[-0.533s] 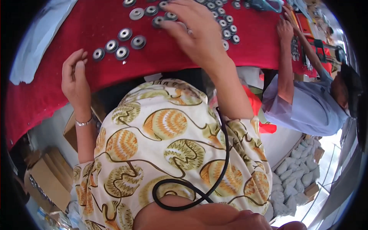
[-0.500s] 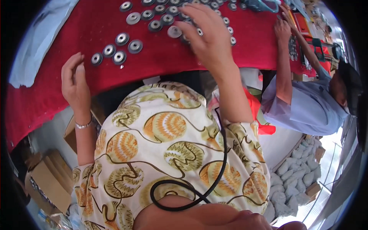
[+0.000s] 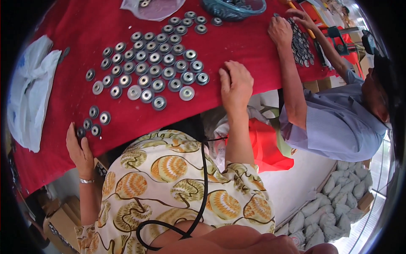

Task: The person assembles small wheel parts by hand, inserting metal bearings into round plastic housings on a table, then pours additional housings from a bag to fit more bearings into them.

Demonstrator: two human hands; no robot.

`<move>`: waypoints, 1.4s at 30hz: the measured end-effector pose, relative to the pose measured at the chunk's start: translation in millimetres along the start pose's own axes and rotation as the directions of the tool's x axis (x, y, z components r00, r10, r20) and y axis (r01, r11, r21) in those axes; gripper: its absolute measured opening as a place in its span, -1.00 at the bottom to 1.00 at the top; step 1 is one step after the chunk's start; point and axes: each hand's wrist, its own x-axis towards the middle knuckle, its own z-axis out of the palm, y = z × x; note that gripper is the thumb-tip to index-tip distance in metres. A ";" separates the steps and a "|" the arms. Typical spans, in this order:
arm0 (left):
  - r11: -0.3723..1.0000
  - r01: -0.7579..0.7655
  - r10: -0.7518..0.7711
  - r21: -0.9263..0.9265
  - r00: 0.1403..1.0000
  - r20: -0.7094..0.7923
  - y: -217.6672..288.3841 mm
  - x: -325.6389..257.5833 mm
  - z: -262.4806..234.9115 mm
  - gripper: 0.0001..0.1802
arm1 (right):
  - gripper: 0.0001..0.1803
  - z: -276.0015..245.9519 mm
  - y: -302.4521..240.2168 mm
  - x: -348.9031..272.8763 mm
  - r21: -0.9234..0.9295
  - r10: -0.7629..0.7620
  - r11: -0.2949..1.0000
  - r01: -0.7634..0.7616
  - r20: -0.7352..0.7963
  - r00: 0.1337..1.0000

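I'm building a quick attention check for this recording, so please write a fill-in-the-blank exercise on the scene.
The cloth under the metal bearings is ____ in colour.
The silvery wristband is on the person's ____ side.
The small group of bearings beside the left hand contains ____ pieces.
The right hand lies to the ____ of the large group.

Missing words: red; left; five; right.
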 end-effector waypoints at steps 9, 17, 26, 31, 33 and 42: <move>0.997 -0.030 0.028 0.074 0.999 0.025 -6.1 -5.2 -36.9 -0.51 | -0.71 -19.3 -33.8 4.6 0.057 0.063 0.996 -0.066 0.047 0.997; 0.990 -0.014 0.003 0.139 0.997 0.079 3.5 0.5 -62.8 -0.50 | -0.71 -35.9 -43.7 6.1 0.101 0.133 0.983 -0.151 0.170 0.976; 0.978 0.000 -0.035 0.208 0.986 0.164 20.4 18.8 -74.5 -0.46 | -0.68 -52.9 -40.2 13.1 0.065 0.186 0.977 -0.205 0.225 0.956; 0.981 0.010 -0.044 0.193 0.983 0.177 22.3 22.3 -75.8 -0.46 | -0.67 -55.7 -41.8 15.1 0.063 0.192 0.975 -0.211 0.227 0.955; 0.983 0.010 -0.044 0.184 0.982 0.182 23.0 22.8 -75.6 -0.45 | -0.67 -55.7 -42.9 14.5 0.062 0.186 0.977 -0.205 0.224 0.957; 0.985 0.001 -0.030 0.170 0.986 0.167 14.5 19.9 -69.6 -0.46 | -0.65 -54.0 -43.0 11.5 0.054 0.158 0.984 -0.172 0.206 0.966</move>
